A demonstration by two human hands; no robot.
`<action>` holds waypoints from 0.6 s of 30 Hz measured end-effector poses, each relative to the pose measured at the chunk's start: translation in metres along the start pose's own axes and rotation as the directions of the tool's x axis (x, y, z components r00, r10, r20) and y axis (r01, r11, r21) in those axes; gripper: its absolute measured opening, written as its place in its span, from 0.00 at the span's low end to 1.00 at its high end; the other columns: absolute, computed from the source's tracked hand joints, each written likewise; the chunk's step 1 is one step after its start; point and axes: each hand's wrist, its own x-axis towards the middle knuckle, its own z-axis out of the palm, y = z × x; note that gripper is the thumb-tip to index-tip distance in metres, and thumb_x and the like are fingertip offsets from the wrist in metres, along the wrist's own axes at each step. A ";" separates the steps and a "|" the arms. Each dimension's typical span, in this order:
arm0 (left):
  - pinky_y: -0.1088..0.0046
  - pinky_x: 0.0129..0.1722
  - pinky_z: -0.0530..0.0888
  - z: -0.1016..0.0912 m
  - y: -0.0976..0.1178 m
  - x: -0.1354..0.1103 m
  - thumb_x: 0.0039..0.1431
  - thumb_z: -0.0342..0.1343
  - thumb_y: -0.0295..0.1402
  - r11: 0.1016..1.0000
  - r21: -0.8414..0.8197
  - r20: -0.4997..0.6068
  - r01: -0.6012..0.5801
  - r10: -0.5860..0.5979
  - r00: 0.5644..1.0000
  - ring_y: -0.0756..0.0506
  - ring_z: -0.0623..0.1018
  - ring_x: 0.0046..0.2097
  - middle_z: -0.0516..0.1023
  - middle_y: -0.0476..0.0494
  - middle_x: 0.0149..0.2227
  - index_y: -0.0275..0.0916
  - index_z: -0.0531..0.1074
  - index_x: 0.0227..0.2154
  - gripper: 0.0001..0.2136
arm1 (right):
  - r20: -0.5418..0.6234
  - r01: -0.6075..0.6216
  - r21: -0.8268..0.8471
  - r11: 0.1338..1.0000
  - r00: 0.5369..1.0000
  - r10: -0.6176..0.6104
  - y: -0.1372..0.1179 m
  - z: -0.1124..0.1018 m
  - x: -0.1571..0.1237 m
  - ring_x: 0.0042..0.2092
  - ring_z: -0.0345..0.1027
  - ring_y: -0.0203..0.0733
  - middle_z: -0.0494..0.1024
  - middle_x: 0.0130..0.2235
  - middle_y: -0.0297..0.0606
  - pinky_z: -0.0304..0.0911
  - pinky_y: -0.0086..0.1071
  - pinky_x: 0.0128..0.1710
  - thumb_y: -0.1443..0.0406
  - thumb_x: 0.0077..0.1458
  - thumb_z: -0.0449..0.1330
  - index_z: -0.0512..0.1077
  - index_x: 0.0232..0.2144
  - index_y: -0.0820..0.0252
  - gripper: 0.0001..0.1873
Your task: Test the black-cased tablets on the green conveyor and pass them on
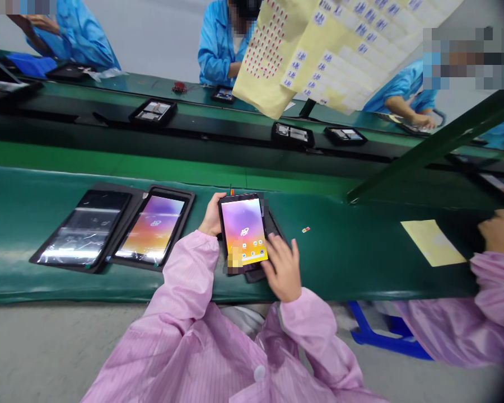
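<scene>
My left hand (212, 216) grips a tablet (241, 221) by its left edge, tilted up toward me. Its screen is lit with a purple-to-yellow home page and small app icons. At the tablet's lower right edge is my right hand (284, 266), fingers spread and holding nothing; whether a fingertip touches the screen I cannot tell. Beneath the tablet a dark tray (273, 224) partly shows. To the left, a second lit tablet (153, 229) lies in a black tray, beside a tablet with a dark, glossy screen (84, 229).
A small card (306, 229) and a yellow paper sheet (433, 242) lie on the green bench (344, 268). A co-worker's hand (502, 232) is at the right. Beyond runs a dark conveyor (235, 131) with several trays. A green post (424, 148) slants across, with papers (319, 50) hanging above.
</scene>
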 end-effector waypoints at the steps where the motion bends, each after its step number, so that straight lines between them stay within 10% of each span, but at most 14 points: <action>1: 0.67 0.33 0.74 -0.001 0.001 0.000 0.52 0.51 0.42 1.000 0.003 -0.008 -0.010 0.010 1.000 0.41 0.79 0.29 0.80 0.39 0.28 0.32 0.75 0.30 0.17 | -0.038 -0.100 0.008 0.995 0.994 0.100 0.014 0.001 0.001 0.65 0.52 0.48 0.60 0.64 0.47 0.41 0.57 0.64 0.57 0.66 0.43 0.53 0.64 0.57 0.27; 5: 0.67 0.33 0.74 -0.002 0.007 -0.001 0.51 0.51 0.42 0.999 0.017 -0.036 -0.044 0.045 0.998 0.42 0.79 0.29 0.80 0.40 0.27 0.33 0.75 0.29 0.16 | 0.043 -0.258 0.089 0.962 0.966 0.255 0.040 0.017 -0.016 0.65 0.53 0.50 0.59 0.64 0.53 0.55 0.51 0.61 0.56 0.66 0.42 0.49 0.66 0.63 0.30; 11: 0.65 0.34 0.74 0.015 0.031 0.009 0.51 0.52 0.43 0.994 0.086 0.037 -0.068 0.066 0.997 0.41 0.79 0.29 0.80 0.40 0.27 0.34 0.75 0.31 0.17 | -0.013 -0.269 0.150 0.951 0.962 0.274 0.010 0.029 -0.052 0.63 0.58 0.49 0.63 0.62 0.50 0.59 0.51 0.59 0.59 0.66 0.43 0.50 0.66 0.60 0.29; 18: 0.70 0.30 0.69 0.057 0.026 0.029 0.52 0.53 0.41 0.932 0.310 0.005 -0.187 0.195 0.981 0.47 0.72 0.22 0.73 0.48 0.19 0.37 0.72 0.22 0.13 | -0.377 -0.074 0.243 0.967 0.911 0.164 0.030 -0.056 0.067 0.60 0.63 0.46 0.71 0.57 0.49 0.60 0.46 0.59 0.61 0.64 0.49 0.66 0.55 0.60 0.20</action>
